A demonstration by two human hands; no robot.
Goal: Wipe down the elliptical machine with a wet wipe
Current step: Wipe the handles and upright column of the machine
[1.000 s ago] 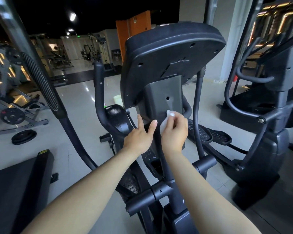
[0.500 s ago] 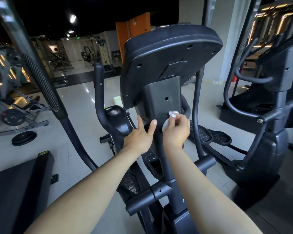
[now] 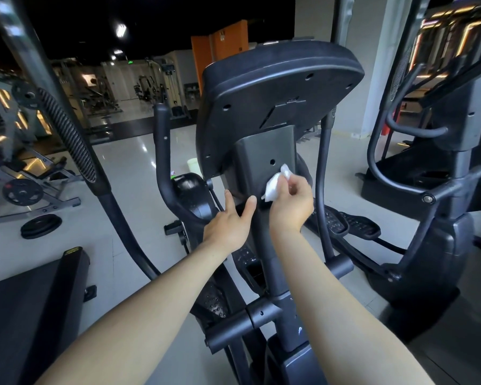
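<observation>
Head view. I stand behind the console of the elliptical machine (image 3: 275, 87), which fills the centre of frame.

Right hand (image 3: 290, 207): fingers curled, pinching the wet wipe (image 3: 274, 184) at about 11 o'clock of the knuckles. The wipe is bunched and lies against the lower right of the neck housing (image 3: 257, 154). A screw hole (image 3: 272, 162) sits just beside it at 12 o'clock.

Left hand (image 3: 229, 226): at 8 o'clock of the right, fingers straight and apart, holding nothing. The fingertips seem to touch the housing's lower edge; exact contact is hard to tell.

Judgement: the housing is mid-wipe, and the console back above looks not yet done.

To do this step well:
- spread the wipe flatter under the fingers, as the bunched wad covers little
- run overlapping strokes from 12 to 6 o'clock
- work round the hole and along the side edges
- brace with the left hand
</observation>
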